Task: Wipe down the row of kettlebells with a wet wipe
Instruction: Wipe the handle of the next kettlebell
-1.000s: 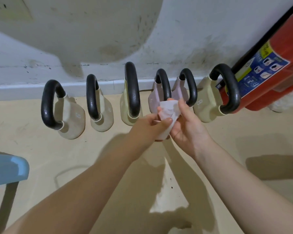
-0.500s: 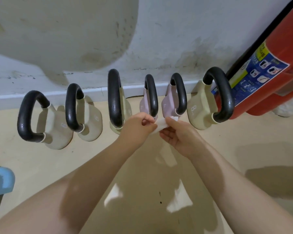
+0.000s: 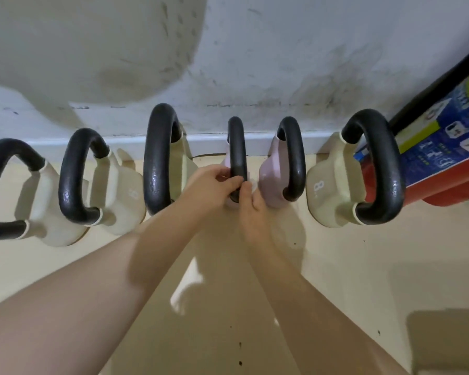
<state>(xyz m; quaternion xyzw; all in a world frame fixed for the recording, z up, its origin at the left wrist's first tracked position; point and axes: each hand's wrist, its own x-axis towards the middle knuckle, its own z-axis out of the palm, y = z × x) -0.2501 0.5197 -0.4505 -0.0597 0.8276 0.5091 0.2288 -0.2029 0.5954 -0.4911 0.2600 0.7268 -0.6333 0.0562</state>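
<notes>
Black handles stood in a row of six kettlebells along the wall's foot, both hands at the fourth.

The left hand (image 3: 211, 185) curled its fingers round the black handle (image 3: 237, 155) of the pink kettlebell (image 3: 228, 163); the right hand (image 3: 251, 205) pinched a white wet wipe (image 3: 253, 185) against that handle's lower end. A second pink kettlebell (image 3: 271, 182) stood just beside, cream ones (image 3: 333, 190) flanking. A red fire extinguisher (image 3: 444, 158) leaned at far right, crowding the last bell.
</notes>
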